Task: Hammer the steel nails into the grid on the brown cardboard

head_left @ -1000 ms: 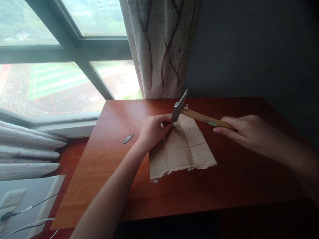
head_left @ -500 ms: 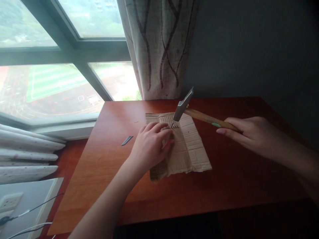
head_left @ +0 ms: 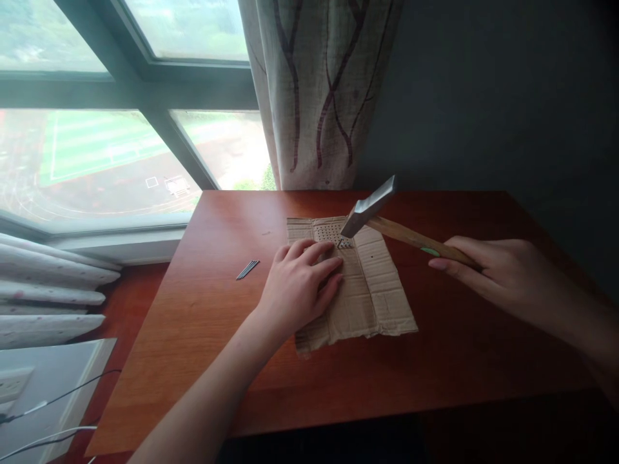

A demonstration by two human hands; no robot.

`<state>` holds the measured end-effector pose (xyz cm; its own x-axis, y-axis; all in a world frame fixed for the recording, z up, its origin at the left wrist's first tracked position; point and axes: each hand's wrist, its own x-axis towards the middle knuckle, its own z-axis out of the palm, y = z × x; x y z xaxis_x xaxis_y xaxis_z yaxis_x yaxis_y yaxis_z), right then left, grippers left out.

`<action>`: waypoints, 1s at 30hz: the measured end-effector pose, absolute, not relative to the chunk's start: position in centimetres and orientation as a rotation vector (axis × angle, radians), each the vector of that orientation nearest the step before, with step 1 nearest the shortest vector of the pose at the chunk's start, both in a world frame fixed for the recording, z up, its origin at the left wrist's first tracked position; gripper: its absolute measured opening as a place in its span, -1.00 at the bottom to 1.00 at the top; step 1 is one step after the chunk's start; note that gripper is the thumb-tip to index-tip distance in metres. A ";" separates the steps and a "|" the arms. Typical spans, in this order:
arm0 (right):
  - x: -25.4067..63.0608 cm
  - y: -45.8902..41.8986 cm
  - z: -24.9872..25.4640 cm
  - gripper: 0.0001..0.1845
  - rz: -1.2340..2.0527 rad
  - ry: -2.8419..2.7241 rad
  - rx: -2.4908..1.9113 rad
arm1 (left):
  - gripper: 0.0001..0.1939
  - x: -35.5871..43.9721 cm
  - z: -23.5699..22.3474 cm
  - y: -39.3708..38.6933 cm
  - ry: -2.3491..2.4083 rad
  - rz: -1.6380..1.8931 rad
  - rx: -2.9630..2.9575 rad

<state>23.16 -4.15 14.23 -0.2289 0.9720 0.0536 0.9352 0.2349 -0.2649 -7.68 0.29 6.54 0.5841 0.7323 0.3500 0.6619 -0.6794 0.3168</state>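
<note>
My right hand [head_left: 488, 267] grips the wooden handle of a hammer [head_left: 403, 235]. The hammer's metal head is tilted, its lower end over a small dark nail [head_left: 340, 243]. Whether the two touch, I cannot tell. The nail leans in a patch of small holes on a creased piece of cardboard [head_left: 358, 290]. My left hand [head_left: 307, 274] rests on the cardboard's left part, fingers stretched toward the nail and slightly apart. Nothing shows in its grasp. Left of that hand, several loose nails [head_left: 248, 269] lie side by side on the table.
The reddish-brown wooden table [head_left: 193, 341] stands against a window [head_left: 145, 161] and a dark wall. A patterned curtain [head_left: 319, 96] hangs behind its far edge. Cables [head_left: 62, 390] and a wall socket [head_left: 14, 385] are at the lower left.
The hammer's head has tilted over more and shifted slightly right. My left fingers have moved a little lower, away from the nail. The whole view has shifted slightly.
</note>
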 end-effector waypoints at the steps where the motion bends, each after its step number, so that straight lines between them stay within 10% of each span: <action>1: 23.1 -4.3 14.2 -0.46 0.263 -2.299 -1.796 | -0.73 -7.7 6.5 0.3 1.179 0.692 2.656; 30: 22.9 -3.0 13.0 -0.49 0.324 -2.342 -1.785 | -0.72 -7.7 6.3 0.3 1.176 0.709 2.652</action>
<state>22.85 -2.97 12.96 -0.2635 0.9646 0.0101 0.9256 0.2557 -0.2790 -7.68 0.35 6.31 0.5795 0.7318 0.3586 0.6587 -0.6797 0.3226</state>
